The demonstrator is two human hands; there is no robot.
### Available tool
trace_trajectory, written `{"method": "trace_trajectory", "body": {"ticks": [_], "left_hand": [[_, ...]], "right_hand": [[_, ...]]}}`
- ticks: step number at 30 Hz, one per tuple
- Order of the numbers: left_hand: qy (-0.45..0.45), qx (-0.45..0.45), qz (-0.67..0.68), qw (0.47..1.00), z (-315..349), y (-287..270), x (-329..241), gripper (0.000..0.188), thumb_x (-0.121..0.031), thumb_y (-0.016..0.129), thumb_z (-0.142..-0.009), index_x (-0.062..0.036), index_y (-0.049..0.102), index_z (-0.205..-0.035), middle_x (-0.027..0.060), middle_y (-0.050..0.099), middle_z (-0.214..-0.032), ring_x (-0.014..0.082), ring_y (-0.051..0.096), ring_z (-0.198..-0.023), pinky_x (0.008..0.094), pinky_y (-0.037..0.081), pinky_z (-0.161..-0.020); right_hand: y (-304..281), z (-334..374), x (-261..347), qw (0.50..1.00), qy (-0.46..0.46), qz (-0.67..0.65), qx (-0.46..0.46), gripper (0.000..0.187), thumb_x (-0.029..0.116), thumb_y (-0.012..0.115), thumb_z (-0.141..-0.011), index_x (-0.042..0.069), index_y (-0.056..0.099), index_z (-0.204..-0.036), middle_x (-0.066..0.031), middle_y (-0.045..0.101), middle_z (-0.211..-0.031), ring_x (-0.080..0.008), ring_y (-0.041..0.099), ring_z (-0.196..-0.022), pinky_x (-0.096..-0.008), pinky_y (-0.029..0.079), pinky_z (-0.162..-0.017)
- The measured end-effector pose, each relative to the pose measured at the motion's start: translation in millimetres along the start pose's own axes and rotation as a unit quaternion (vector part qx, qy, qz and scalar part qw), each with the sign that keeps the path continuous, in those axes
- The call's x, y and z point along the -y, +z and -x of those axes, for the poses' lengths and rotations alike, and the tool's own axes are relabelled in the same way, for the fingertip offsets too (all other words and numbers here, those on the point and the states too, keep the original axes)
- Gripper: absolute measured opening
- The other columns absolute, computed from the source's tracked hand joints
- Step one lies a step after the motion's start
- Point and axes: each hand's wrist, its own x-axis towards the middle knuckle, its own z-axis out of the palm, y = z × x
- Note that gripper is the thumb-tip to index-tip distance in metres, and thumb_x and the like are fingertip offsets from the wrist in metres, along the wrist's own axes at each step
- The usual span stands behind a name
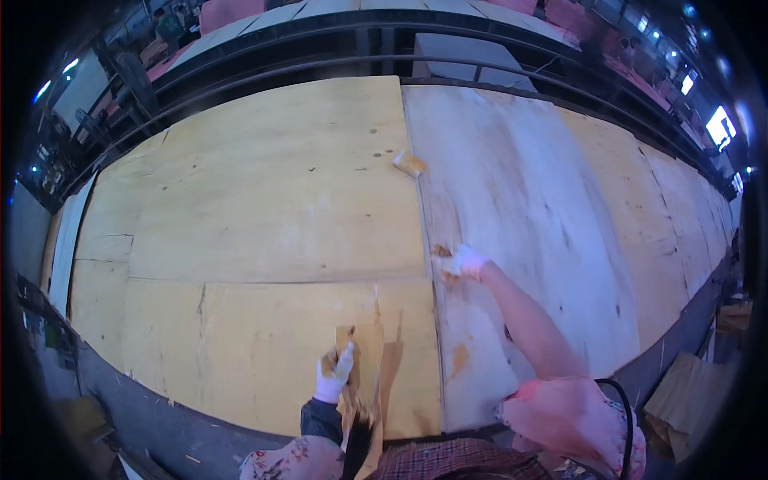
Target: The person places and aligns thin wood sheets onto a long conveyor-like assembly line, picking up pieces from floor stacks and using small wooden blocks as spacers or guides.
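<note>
Wooden edge (437,320) (long) runs beside right hand (464,262).

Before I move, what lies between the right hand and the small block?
In the head view, pale wood sheet, its left seam and a brown patch beside the right hand; the stretch to the small block is otherwise bare.

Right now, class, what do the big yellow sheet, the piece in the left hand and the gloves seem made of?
Sheet: likely bare wood veneer, matte, with knot-like spots.
Piece: probably thin wood too, dull, tan, ragged-edged.
Gloves: perhaps fabric, matte white; weave too blurred to confirm.
</note>
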Motion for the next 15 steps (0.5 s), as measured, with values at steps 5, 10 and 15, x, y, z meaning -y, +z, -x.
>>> {"method": "trace_trajectory", "body": {"ticks": [5,10,15], "left_hand": [[0.039,0.015,-0.070,0.997,56.6,34.3,-42.5,0.027,-0.029,0.056,-0.083,-0.0027,0.060,-0.076,-0.0058,0.045,-0.055,0.0018,0.038,-0.052,0.0212,0.031,-0.043],[0.219,0.109,-0.137,0.960,126.0,104.8,-49.2,0.031,-0.028,0.053,-0.084,0.0019,0.057,-0.091,0.0054,0.045,-0.052,0.0081,0.045,-0.051,0.0283,0.038,-0.046],[0.299,0.238,0.016,0.924,190.6,134.5,-27.3,0.065,-0.031,0.051,-0.086,-0.0100,0.018,-0.137,0.0106,0.043,-0.124,0.0146,0.048,-0.101,0.0279,0.041,-0.081]], "right_hand": [[124.6,201.7,-76.9,0.971,-0.028,-0.199,0.128,0.044,0.032,0.057,-0.082,0.010,0.046,-0.118,-0.0060,0.060,-0.085,-0.0125,0.058,-0.069,-0.0271,0.048,-0.058],[335.3,224.2,-192.3,0.920,-0.306,-0.219,-0.109,0.041,0.026,0.059,-0.082,0.006,0.047,-0.116,-0.0029,0.059,-0.090,-0.0121,0.056,-0.076,-0.0267,0.048,-0.065],[296.8,325.0,-131.6,0.636,-0.044,-0.770,0.020,0.021,0.011,0.065,-0.077,0.000,0.055,-0.093,-0.0049,0.059,-0.077,-0.0116,0.056,-0.064,-0.0253,0.047,-0.053]]}}
